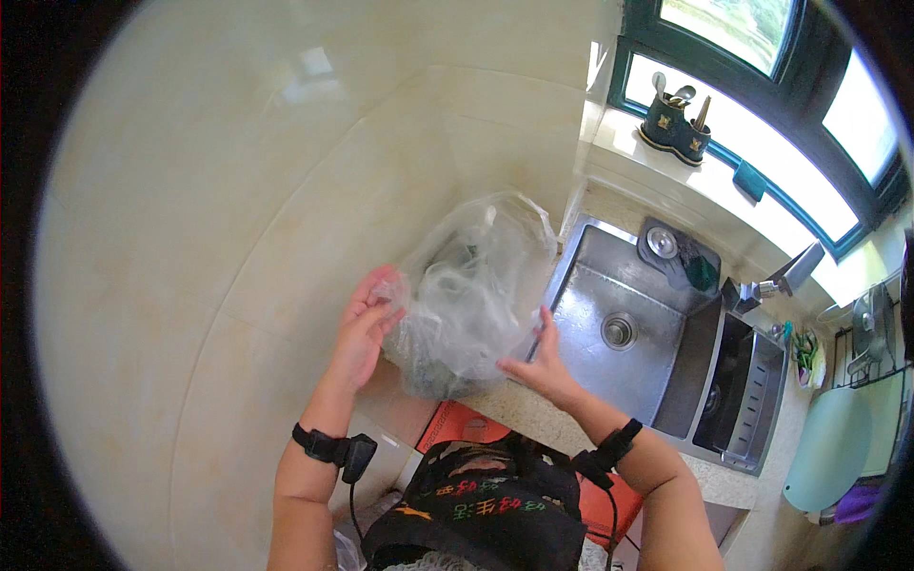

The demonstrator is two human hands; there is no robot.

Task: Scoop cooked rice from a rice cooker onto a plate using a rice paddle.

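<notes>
A large clear plastic bag [464, 307] stands on the counter left of the sink, its upper rim spread wide. Something dark or greenish shows dimly through the film; I cannot tell what. My left hand [368, 328] pinches the bag's left edge between thumb and fingers. On the bag's right side, my right hand [539, 357] has thumb and fingers apart around the film's edge; whether it grips the plastic is unclear.
A steel sink [621, 328] with a faucet [778, 278] lies to the right. Beyond are a green cutting board [828, 450] and vegetables [805, 357]. A utensil holder [675, 128] stands on the windowsill. A tiled wall [250, 214] bounds the left.
</notes>
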